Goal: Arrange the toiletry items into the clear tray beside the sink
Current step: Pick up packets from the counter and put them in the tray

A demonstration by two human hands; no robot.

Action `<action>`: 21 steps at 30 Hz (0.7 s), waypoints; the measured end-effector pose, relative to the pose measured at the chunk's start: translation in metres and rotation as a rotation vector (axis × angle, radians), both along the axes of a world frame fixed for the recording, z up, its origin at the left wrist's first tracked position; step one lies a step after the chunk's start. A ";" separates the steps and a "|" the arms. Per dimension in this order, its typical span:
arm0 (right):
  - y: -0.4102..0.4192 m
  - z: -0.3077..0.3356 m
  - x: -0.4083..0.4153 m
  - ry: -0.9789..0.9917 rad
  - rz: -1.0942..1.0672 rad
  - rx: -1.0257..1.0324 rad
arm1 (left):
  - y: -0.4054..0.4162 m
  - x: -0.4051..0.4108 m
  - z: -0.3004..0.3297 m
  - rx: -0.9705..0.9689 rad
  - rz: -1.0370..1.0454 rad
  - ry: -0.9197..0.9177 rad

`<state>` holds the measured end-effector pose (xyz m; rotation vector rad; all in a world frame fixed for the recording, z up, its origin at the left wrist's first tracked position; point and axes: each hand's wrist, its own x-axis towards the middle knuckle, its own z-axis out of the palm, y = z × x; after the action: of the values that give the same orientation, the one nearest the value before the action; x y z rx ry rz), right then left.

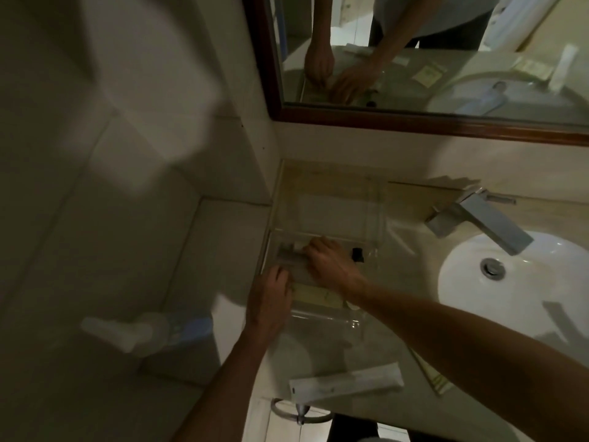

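Note:
A clear tray sits on the counter left of the sink, against the wall. My right hand reaches into its near half, fingers curled over a flat greyish packet. My left hand rests at the tray's near left edge, fingers touching a pale yellow sachet inside. A small black item lies in the tray right of my right hand. A white tube lies on the counter near the front edge. The dim blur hides how firmly either hand grips.
A chrome tap stands over the white sink. A striped sachet lies under my right forearm. A framed mirror hangs above. A white spray bottle lies on the floor at left. A towel ring hangs below the counter.

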<state>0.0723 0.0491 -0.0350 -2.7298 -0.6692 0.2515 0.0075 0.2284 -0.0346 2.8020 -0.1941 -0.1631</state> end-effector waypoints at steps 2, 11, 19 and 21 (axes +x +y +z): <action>-0.014 0.005 0.001 -0.038 0.022 0.022 | -0.002 0.014 0.000 -0.003 0.017 -0.045; -0.105 0.025 0.002 0.079 0.370 -0.299 | -0.025 0.071 -0.002 0.086 -0.110 -0.063; -0.080 0.020 -0.007 0.001 -0.170 -0.187 | -0.030 0.056 -0.009 0.091 -0.053 -0.064; -0.079 0.018 -0.011 0.006 -0.225 -0.145 | -0.035 0.054 -0.008 0.120 -0.082 -0.061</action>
<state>0.0616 -0.0299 -0.0171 -2.9103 -0.3493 0.2641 0.0617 0.1936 -0.0427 2.9224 -0.3237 -0.1117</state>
